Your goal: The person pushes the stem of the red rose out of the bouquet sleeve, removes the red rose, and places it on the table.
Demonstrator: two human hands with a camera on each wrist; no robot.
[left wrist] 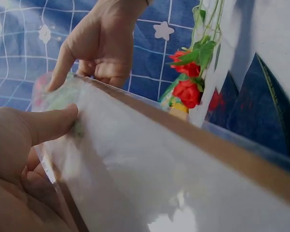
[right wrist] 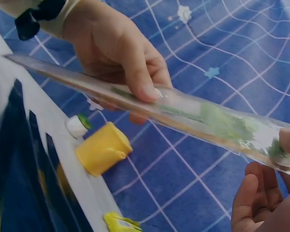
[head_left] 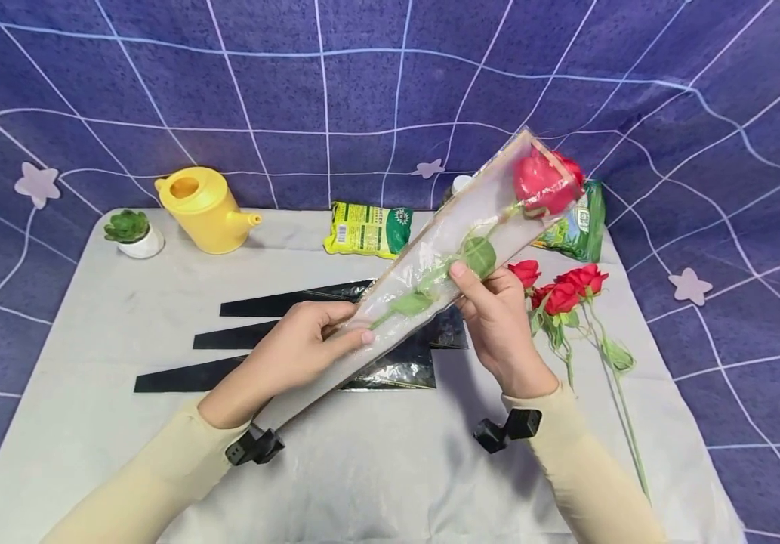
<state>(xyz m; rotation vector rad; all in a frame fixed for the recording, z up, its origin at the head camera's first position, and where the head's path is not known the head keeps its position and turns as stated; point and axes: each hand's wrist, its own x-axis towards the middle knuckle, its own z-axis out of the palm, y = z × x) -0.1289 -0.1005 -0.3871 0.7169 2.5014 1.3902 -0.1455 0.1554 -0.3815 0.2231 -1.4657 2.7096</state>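
Note:
A clear, gold-edged flower sleeve (head_left: 396, 302) slants above the table, with a red rose (head_left: 544, 181) inside it, bloom at the wide upper end and green stem running down. My left hand (head_left: 301, 344) grips the sleeve's lower part, thumb on its front. Higher up, my right hand (head_left: 501, 325) pinches the sleeve near a green leaf (head_left: 479, 257), thumb in front and fingers behind. In the right wrist view the sleeve (right wrist: 183, 116) spans both hands. Beneath it lie several black tapered sleeves (head_left: 396, 366), partly covered.
Loose red roses (head_left: 559, 296) lie on the right of the table (head_left: 376, 483). Along the back stand a potted succulent (head_left: 134, 233), a yellow watering can (head_left: 209, 211), a yellow-green packet (head_left: 365, 229) and a green bag (head_left: 583, 227). A blue gridded cloth (head_left: 267, 98) hangs behind.

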